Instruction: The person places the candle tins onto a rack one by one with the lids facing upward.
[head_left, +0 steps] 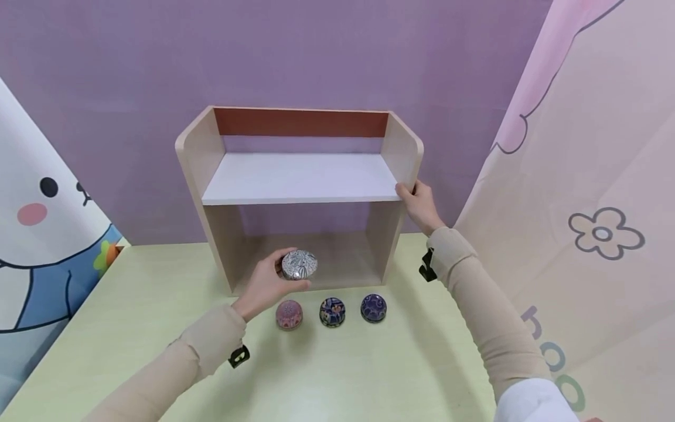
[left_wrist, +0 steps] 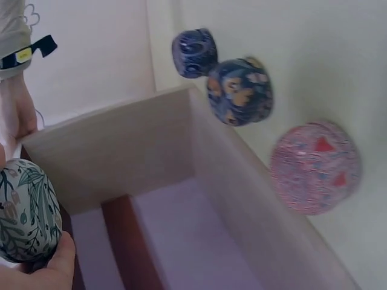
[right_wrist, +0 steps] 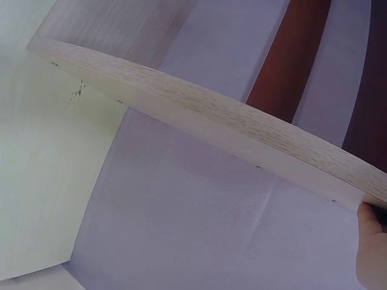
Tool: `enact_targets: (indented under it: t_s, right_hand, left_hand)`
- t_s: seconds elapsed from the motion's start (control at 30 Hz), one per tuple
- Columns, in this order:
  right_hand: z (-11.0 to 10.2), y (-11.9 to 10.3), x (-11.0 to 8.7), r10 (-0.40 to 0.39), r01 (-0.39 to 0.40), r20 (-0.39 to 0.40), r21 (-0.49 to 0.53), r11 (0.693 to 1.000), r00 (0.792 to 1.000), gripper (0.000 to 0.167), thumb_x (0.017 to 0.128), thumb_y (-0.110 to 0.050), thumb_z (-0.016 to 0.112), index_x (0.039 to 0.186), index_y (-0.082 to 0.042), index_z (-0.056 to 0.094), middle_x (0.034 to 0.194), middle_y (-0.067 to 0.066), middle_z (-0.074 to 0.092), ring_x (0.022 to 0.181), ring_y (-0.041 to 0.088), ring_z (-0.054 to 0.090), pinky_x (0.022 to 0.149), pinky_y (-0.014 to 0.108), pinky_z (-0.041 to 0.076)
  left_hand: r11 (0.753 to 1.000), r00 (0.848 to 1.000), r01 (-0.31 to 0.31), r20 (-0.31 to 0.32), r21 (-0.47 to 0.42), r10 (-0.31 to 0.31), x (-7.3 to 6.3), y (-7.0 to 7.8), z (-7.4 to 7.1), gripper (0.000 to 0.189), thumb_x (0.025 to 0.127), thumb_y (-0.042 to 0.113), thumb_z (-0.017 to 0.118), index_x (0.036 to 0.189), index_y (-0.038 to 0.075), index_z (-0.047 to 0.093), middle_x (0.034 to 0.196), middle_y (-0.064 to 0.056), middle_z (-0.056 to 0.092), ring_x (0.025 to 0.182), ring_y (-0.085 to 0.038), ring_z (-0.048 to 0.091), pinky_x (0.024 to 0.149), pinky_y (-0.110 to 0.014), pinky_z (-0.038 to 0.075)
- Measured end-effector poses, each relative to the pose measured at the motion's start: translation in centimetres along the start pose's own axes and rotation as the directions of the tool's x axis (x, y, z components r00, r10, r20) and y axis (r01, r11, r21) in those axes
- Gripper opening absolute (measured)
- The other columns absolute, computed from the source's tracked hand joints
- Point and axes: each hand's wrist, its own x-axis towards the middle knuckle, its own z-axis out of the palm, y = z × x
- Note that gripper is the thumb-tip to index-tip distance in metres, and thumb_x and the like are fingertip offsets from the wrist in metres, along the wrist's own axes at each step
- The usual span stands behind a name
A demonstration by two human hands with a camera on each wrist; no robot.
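My left hand (head_left: 269,284) grips a small round tin (head_left: 299,265) with a leaf pattern, above the table in front of the shelf's lower compartment. In the left wrist view the tin (left_wrist: 29,211) shows pale with dark green leaves, the thumb along its side. My right hand (head_left: 420,205) holds the right side panel of a small two-tier wooden shelf (head_left: 303,176), at the height of its white middle board. The right wrist view catches only part of that hand (right_wrist: 372,248) at the panel's edge.
On the table before the shelf stand three more patterned tins in a row: a pink one (head_left: 289,315), a blue one with flowers (head_left: 332,312) and a purple one (head_left: 373,308). A purple wall (head_left: 316,53) rises behind; printed curtains (head_left: 575,176) flank both sides.
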Motion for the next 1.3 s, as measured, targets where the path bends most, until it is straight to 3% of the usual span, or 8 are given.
enact_targets:
  t_s: [0.43, 0.93, 1.3]
  right_hand:
    - [0.1, 0.0, -0.1, 0.005, -0.005, 0.013, 0.017, 1.0, 1.0, 0.048, 0.094, -0.031, 0.047, 0.133, -0.003, 0.042, 0.128, 0.018, 0.051, 0.112, 0.026, 0.05, 0.097, 0.044, 0.042]
    - [0.1, -0.1, -0.2, 0.002, -0.002, 0.004, 0.024, 1.0, 1.0, 0.047, 0.094, -0.029, 0.048, 0.133, -0.003, 0.042, 0.128, 0.017, 0.051, 0.113, 0.026, 0.05, 0.098, 0.043, 0.042]
    - [0.1, 0.0, -0.1, 0.019, -0.019, 0.011, 0.015, 1.0, 1.0, 0.049, 0.094, -0.03, 0.048, 0.134, -0.003, 0.041, 0.13, 0.017, 0.05, 0.116, 0.026, 0.049, 0.1, 0.044, 0.041]
  left_hand:
    - [0.992, 0.992, -0.129, 0.008, -0.007, 0.129, 3.2, 5.5, 0.5, 0.075, 0.067, 0.024, 0.081, 0.131, 0.012, 0.045, 0.123, -0.009, 0.054, 0.109, -0.023, 0.056, 0.09, -0.033, 0.05]
    - [0.985, 0.986, -0.168, -0.005, 0.043, 0.168, 6.9, 9.5, 0.5, 0.074, 0.067, 0.032, 0.08, 0.13, 0.014, 0.046, 0.119, -0.005, 0.055, 0.106, -0.018, 0.056, 0.088, -0.031, 0.05]
    - [0.981, 0.982, -0.187, -0.026, 0.059, 0.188, 9.2, 11.7, 1.3, 0.074, 0.067, 0.033, 0.08, 0.13, 0.013, 0.047, 0.118, -0.005, 0.056, 0.103, -0.016, 0.056, 0.086, -0.03, 0.05]
